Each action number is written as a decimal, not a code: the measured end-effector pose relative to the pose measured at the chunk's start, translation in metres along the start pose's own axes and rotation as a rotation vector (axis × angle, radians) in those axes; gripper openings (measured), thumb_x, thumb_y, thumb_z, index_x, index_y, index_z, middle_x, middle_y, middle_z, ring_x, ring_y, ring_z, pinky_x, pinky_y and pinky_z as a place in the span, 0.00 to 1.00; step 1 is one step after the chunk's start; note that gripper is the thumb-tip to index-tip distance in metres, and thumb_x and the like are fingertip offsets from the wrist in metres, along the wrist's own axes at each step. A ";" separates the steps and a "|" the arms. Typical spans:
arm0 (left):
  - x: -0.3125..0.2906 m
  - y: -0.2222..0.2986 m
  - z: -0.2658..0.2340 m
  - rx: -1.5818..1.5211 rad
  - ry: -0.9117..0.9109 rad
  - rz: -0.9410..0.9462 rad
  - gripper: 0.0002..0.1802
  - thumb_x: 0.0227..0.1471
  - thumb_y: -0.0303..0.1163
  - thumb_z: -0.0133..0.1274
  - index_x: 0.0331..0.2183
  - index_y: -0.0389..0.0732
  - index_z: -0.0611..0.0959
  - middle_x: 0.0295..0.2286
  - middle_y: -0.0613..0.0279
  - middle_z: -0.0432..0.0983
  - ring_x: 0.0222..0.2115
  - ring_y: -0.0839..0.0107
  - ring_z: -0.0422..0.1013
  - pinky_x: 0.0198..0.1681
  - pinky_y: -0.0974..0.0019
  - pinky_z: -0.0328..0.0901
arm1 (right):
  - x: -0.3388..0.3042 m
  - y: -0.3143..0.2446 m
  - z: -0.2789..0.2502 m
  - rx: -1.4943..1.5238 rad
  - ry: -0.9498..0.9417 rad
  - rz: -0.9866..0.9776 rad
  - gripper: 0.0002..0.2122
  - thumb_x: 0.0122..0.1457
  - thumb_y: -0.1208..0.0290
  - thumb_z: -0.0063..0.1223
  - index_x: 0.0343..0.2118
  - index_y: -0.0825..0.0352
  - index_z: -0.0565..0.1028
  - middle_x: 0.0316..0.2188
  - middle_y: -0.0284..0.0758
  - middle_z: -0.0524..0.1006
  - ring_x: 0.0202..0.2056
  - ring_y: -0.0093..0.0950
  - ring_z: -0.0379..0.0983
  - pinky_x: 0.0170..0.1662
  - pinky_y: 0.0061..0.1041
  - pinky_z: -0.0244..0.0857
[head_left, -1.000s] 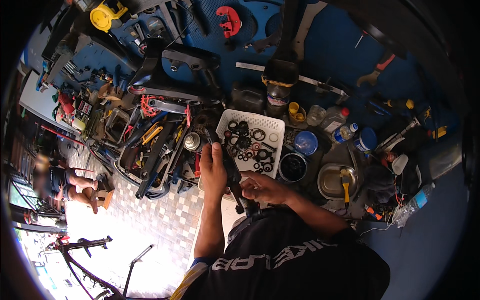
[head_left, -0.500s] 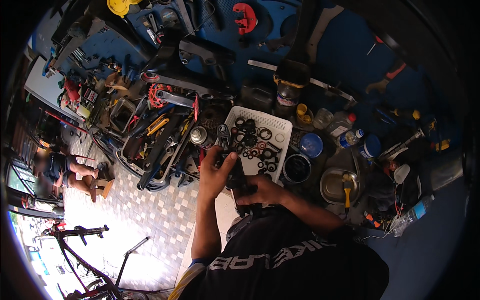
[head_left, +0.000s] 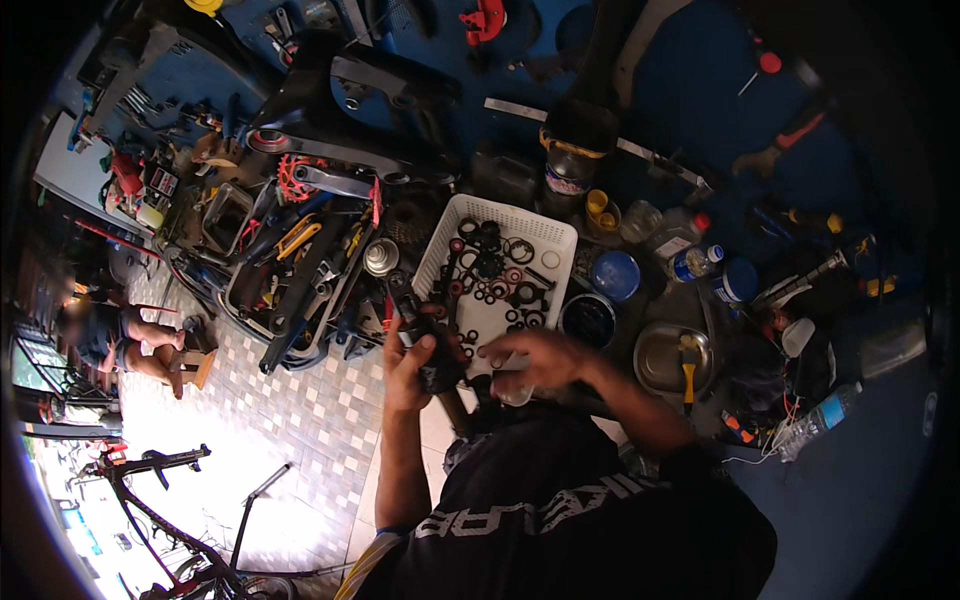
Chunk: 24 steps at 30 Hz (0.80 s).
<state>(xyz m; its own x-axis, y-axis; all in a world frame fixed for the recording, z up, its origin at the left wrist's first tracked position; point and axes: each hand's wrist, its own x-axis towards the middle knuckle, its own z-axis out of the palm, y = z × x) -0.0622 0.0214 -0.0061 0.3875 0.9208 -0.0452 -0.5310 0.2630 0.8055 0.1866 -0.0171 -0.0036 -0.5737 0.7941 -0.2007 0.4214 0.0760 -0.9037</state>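
My left hand (head_left: 408,368) is wrapped around a black bicycle rear shock (head_left: 437,362), which stands tilted with its eyelet end pointing away from me. Its near end reaches toward my black shirt. Just right of the shock, my right hand (head_left: 545,360) is open, fingers stretched and apart, over the near edge of a white plastic basket (head_left: 437,243). A pale, translucent item shows under those fingers; I cannot make out what it is. Black seals and O-rings (head_left: 490,262) lie loose in the basket, several reddish ones among them.
Left of the basket stand a spray can (head_left: 381,257) and a bin of tools (head_left: 300,285). To the right are a blue lid (head_left: 615,275), an open tub (head_left: 589,322) and a metal pan (head_left: 655,362) with a yellow-handled brush (head_left: 688,372). A person (head_left: 110,335) sits far left.
My right hand has let go of the shock's near part and moved a little right and away, its fingers opening. My left hand has shifted slightly nearer with the shock. The whole view has shifted slightly.
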 end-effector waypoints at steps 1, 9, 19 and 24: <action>-0.004 0.003 -0.006 0.018 0.002 -0.012 0.28 0.57 0.33 0.56 0.56 0.37 0.67 0.32 0.47 0.77 0.29 0.56 0.79 0.36 0.50 0.78 | -0.003 0.013 -0.013 -0.017 0.119 0.002 0.26 0.58 0.55 0.66 0.55 0.64 0.75 0.45 0.36 0.81 0.47 0.27 0.78 0.49 0.29 0.71; -0.034 0.012 -0.015 0.135 0.122 -0.043 0.28 0.53 0.33 0.58 0.54 0.35 0.70 0.29 0.50 0.76 0.25 0.60 0.78 0.29 0.61 0.75 | 0.007 0.041 -0.098 -0.299 0.590 0.114 0.13 0.59 0.66 0.61 0.47 0.61 0.80 0.37 0.37 0.84 0.39 0.32 0.81 0.42 0.31 0.73; -0.061 0.003 -0.023 0.118 0.237 -0.045 0.28 0.53 0.33 0.59 0.53 0.35 0.70 0.28 0.50 0.76 0.25 0.61 0.77 0.29 0.61 0.75 | 0.075 0.048 -0.070 -0.495 0.315 0.032 0.10 0.61 0.69 0.55 0.44 0.59 0.82 0.36 0.37 0.83 0.39 0.37 0.80 0.44 0.37 0.73; -0.072 0.006 -0.032 0.084 0.261 -0.030 0.28 0.54 0.33 0.62 0.53 0.35 0.70 0.28 0.50 0.78 0.25 0.62 0.79 0.29 0.62 0.75 | 0.096 0.050 -0.057 -0.543 0.248 -0.062 0.12 0.59 0.73 0.53 0.44 0.58 0.83 0.36 0.38 0.83 0.40 0.37 0.80 0.46 0.38 0.73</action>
<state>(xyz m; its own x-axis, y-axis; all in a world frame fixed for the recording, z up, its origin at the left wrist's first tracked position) -0.1175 -0.0346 -0.0169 0.1891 0.9589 -0.2114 -0.4540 0.2762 0.8471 0.1924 0.0967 -0.0462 -0.4549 0.8906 -0.0005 0.7288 0.3720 -0.5748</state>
